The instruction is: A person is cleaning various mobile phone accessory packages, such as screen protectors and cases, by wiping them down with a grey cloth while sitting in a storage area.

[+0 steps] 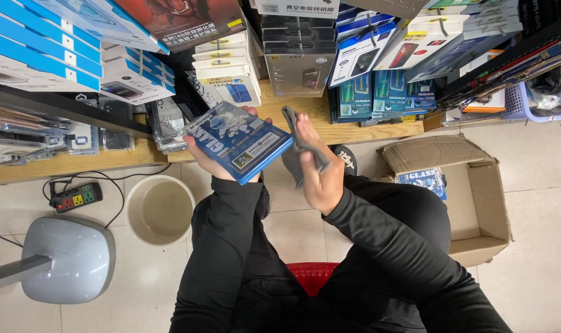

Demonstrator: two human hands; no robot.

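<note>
My left hand (214,161) holds a flat blue box (238,141) with a pale picture on its face, tilted so its top faces me. My right hand (317,168) grips a dark grey cloth (300,140) just right of the box, and the cloth drapes over the fingers. Both arms wear black sleeves. The hands sit in front of a low wooden shelf (329,129), above my lap and a red stool (311,275).
Stacked boxes of phone accessories (299,58) fill the shelf. An open cardboard box (471,197) with a blue packet (423,180) stands on the floor at right. A beige bucket (160,209), a power strip (77,197) and a grey fan base (68,259) lie at left.
</note>
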